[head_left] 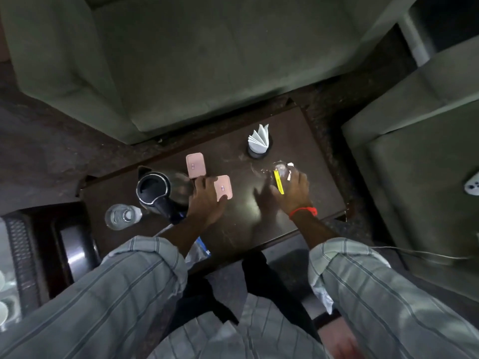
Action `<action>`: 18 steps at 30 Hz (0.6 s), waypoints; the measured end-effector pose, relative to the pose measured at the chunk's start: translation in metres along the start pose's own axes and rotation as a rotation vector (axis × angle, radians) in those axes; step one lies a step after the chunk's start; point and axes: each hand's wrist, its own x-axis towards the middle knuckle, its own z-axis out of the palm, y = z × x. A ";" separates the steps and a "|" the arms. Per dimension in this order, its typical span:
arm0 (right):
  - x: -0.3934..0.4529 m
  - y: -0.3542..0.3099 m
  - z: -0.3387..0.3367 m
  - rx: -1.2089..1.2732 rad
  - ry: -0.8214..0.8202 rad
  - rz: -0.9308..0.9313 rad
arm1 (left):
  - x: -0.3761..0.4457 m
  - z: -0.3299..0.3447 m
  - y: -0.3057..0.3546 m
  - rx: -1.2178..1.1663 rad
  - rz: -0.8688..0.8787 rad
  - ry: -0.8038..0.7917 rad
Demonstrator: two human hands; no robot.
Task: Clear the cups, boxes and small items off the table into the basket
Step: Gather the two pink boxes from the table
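Two small pink boxes lie on the dark table. My left hand grips the nearer pink box at its left and lower edges. The other pink box lies flat just beyond my fingers. My right hand holds a yellow sachet together with white packets, beside a clear glass. No basket can be made out for certain.
A black kettle stands left of my left hand, with a clear water bottle lying further left. A holder of white napkins stands at the back. Grey sofas surround the table. A plastic bag hangs at the near edge.
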 end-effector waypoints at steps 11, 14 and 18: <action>0.092 0.083 0.057 -0.141 -0.083 0.170 | 0.080 0.118 -0.008 0.103 -0.348 0.104; 0.101 0.085 0.073 -0.144 -0.046 0.215 | 0.091 0.138 -0.004 0.074 -0.416 0.228; 0.105 0.081 0.089 -0.190 -0.011 0.269 | 0.099 0.154 0.000 -0.005 -0.459 0.310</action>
